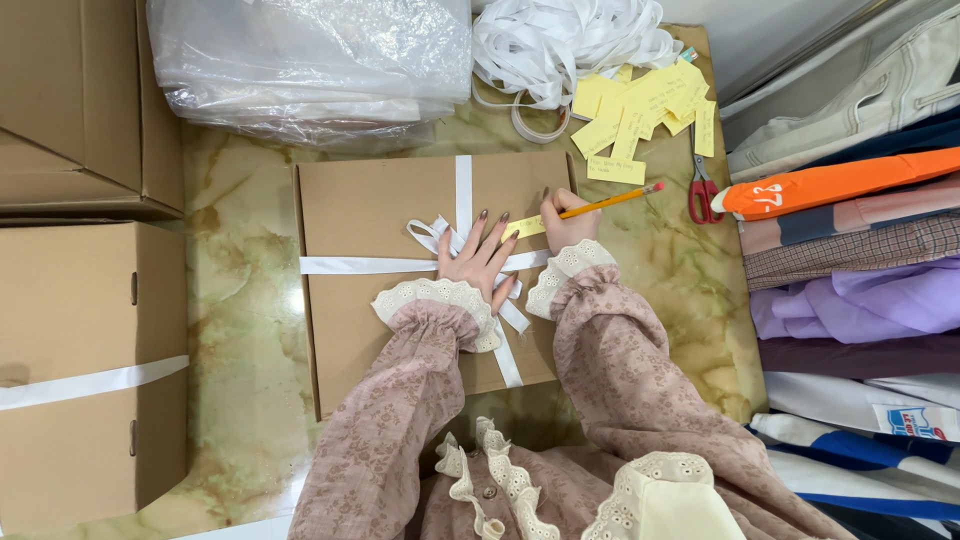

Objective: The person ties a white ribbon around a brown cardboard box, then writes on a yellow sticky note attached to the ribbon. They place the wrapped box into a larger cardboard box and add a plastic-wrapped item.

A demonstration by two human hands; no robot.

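At the centre of a green-and-cream marbled table top (240,330) lies a flat brown cardboard box (370,205), bound crosswise with white ribbon (463,185) that is tied in a bow near the middle of the lid. Left hand (482,258): laid flat on the lid, fingers spread and apart, gripping nothing, the fingertips pressing a small yellow paper slip (525,227) against the box just beside the bow. Right hand (565,222): fingers closed around a yellow pencil (608,203) with a pink eraser end, the tip resting on the same slip, the shaft slanting up and to the right past the box edge. Both wrists wear dusty-pink patterned sleeves (610,370) with cream lace cuffs. Beyond the box, at the far edge of the table: a loose heap of white ribbon (560,40), and just beside it a scatter of yellow paper slips (645,105), one slip lying close to the box corner. Right of the slips: red-handled scissors (702,195), lying flat and shut, near the pencil's eraser but apart from it. Far left of the heap: a bulky clear plastic bag (310,60). Left side: stacked brown cartons (80,100), the nearer carton (85,400) banded with white ribbon. Right side: a pile of folded garments (860,260) in orange, plaid, lilac, white and blue.
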